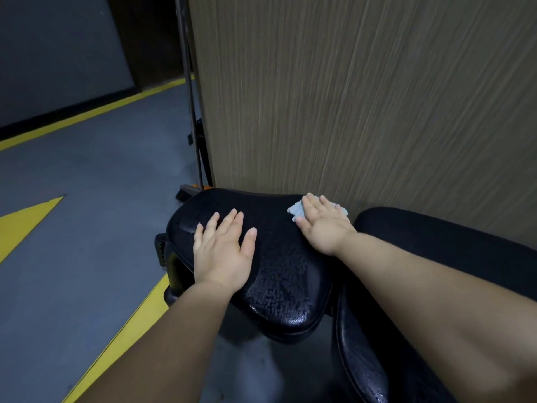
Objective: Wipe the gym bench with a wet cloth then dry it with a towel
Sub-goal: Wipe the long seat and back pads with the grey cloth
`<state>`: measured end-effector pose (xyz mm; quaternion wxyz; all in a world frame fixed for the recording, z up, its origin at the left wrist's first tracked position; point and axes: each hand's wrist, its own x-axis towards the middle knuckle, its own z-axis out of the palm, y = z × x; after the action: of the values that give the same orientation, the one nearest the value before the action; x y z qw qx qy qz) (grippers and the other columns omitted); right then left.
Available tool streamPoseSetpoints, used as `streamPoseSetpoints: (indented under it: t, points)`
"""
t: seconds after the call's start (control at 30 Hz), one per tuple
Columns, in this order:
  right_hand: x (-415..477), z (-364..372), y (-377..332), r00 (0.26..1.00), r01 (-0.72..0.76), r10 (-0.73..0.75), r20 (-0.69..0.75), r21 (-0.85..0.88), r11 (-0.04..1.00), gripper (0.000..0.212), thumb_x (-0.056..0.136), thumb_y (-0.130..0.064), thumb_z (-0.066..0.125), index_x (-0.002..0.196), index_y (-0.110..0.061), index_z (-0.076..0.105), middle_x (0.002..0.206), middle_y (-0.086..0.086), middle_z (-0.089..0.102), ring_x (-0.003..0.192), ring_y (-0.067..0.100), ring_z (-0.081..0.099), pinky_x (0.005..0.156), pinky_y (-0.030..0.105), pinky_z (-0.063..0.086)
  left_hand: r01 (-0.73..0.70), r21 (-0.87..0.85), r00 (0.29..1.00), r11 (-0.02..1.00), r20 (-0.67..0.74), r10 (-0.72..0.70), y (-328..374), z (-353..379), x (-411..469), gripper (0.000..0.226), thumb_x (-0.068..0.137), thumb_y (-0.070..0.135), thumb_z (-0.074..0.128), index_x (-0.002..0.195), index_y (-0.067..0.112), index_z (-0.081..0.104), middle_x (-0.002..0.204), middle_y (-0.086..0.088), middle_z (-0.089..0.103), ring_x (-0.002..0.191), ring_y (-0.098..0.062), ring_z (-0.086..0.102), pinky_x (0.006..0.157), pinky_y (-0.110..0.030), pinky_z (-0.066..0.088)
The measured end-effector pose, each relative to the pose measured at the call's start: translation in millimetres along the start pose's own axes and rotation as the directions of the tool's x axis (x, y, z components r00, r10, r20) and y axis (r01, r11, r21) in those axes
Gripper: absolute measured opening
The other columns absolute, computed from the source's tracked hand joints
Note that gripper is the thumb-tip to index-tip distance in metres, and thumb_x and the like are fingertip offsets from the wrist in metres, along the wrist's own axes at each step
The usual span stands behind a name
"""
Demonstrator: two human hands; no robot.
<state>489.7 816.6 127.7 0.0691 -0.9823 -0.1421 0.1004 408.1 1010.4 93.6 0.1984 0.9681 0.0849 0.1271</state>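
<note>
The black padded seat of the gym bench (279,274) fills the middle of the view, its cracked surface shiny. My left hand (223,251) lies flat on the seat's left part, fingers straight and spread. My right hand (322,225) presses a small light blue cloth (296,209) onto the seat's far right corner with straight fingers; most of the cloth is hidden under the hand. A second black pad, the bench's back pad (436,237), runs off to the right under my right forearm.
A wood-grain wall panel (363,97) stands right behind the bench. A thin metal pole (191,112) and an orange and black brush head (189,191) sit at the panel's left edge. Grey floor with yellow lines (87,228) spreads to the left.
</note>
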Motion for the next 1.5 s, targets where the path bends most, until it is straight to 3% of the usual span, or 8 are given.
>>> streamPoseSetpoints:
  t: [0.23, 0.43, 0.87, 1.03, 1.17, 1.27, 1.4, 1.5]
  points:
    - [-108.6, 27.0, -49.9, 0.929, 0.37, -0.37, 0.012, -0.095, 0.924, 0.074, 0.088, -0.052, -0.001, 0.153, -0.017, -0.008, 0.159, -0.006, -0.016, 0.145, 0.016, -0.021, 0.111, 0.032, -0.021, -0.002, -0.07, 1.0, 0.998, -0.018, 0.001, -4.0, 0.2, -1.3, 0.07, 0.095, 0.06, 0.004, 0.149, 0.029, 0.036, 0.157, 0.016, 0.026, 0.148, -0.008, 0.007, 0.12, -0.035, -0.007]
    - [-111.0, 22.7, -38.5, 0.899, 0.433, -0.425, 0.103, -0.065, 0.899, 0.066, 0.096, -0.053, 0.014, 0.151, -0.028, -0.014, 0.151, -0.018, -0.027, 0.137, 0.004, -0.032, 0.114, 0.031, -0.021, -0.016, -0.096, 0.999, 0.995, -0.046, 0.011, -3.6, 1.0, -1.5, 0.085, 0.083, 0.063, -0.009, 0.147, 0.031, 0.038, 0.155, 0.019, 0.028, 0.147, -0.005, 0.008, 0.12, -0.033, -0.008]
    - [24.0, -2.3, -22.5, 0.999, 0.041, -0.04, 0.012, -0.077, 0.996, 0.06, 0.103, -0.044, 0.016, 0.154, -0.018, 0.001, 0.162, -0.003, -0.004, 0.148, 0.018, -0.006, 0.12, 0.041, -0.002, -0.015, -0.116, 0.997, 0.993, -0.079, 0.006, -5.1, 4.5, -0.7, 0.083, 0.086, 0.062, -0.008, 0.145, 0.032, 0.042, 0.153, 0.019, 0.032, 0.146, -0.005, 0.011, 0.12, -0.033, -0.006]
    - [-27.8, 7.9, -42.7, 0.984, 0.179, -0.18, 0.001, -0.063, 0.982, 0.063, 0.1, -0.048, 0.01, 0.154, -0.018, -0.003, 0.161, -0.003, -0.009, 0.147, 0.017, -0.012, 0.119, 0.038, -0.007, -0.019, -0.126, 0.998, 0.992, -0.063, 0.011, -6.7, 5.2, -0.6, 0.084, 0.085, 0.062, -0.009, 0.147, 0.032, 0.039, 0.153, 0.02, 0.031, 0.146, -0.003, 0.011, 0.119, -0.031, -0.008]
    - [-96.3, 27.4, -65.8, 0.913, 0.406, -0.406, 0.031, -0.124, 0.905, 0.082, 0.079, -0.054, -0.009, 0.152, -0.018, -0.009, 0.157, -0.007, -0.019, 0.143, 0.015, -0.026, 0.112, 0.033, -0.02, -0.03, -0.195, 0.998, 0.98, -0.056, 0.02, -7.4, 2.5, -1.8, 0.085, 0.084, 0.06, -0.013, 0.147, 0.032, 0.037, 0.151, 0.021, 0.036, 0.145, -0.001, 0.013, 0.119, -0.028, -0.01]
    - [-108.7, 29.6, -65.9, 0.897, 0.441, -0.435, 0.077, -0.097, 0.892, 0.076, 0.083, -0.054, -0.001, 0.151, -0.024, -0.014, 0.148, -0.015, -0.03, 0.134, 0.007, -0.036, 0.108, 0.03, -0.025, -0.031, -0.265, 0.999, 0.964, -0.049, 0.019, -8.1, 0.0, -2.5, 0.085, 0.084, 0.06, -0.011, 0.145, 0.033, 0.04, 0.147, 0.022, 0.04, 0.142, 0.004, 0.016, 0.117, -0.024, -0.011]
    - [-82.2, 21.9, -64.3, 0.888, 0.459, -0.453, 0.075, -0.1, 0.883, 0.074, 0.088, -0.059, 0.004, 0.152, -0.025, -0.009, 0.15, -0.016, -0.024, 0.139, 0.005, -0.027, 0.111, 0.029, -0.021, -0.05, -0.328, 0.998, 0.943, -0.045, 0.037, -12.4, -1.7, 0.0, 0.083, 0.085, 0.06, -0.007, 0.141, 0.031, 0.046, 0.144, 0.018, 0.045, 0.135, 0.011, 0.019, 0.117, -0.019, -0.005]
    - [-47.3, 14.8, -63.7, 0.92, 0.393, -0.39, 0.049, -0.128, 0.911, 0.068, 0.096, -0.055, 0.011, 0.154, -0.024, -0.005, 0.158, -0.012, -0.015, 0.145, 0.009, -0.017, 0.116, 0.032, -0.014, -0.093, -0.234, 0.995, 0.968, -0.053, 0.083, -24.5, -5.2, 2.2, 0.081, 0.086, 0.059, -0.005, 0.141, 0.032, 0.048, 0.147, 0.018, 0.042, 0.139, 0.006, 0.02, 0.115, -0.016, 0.001]
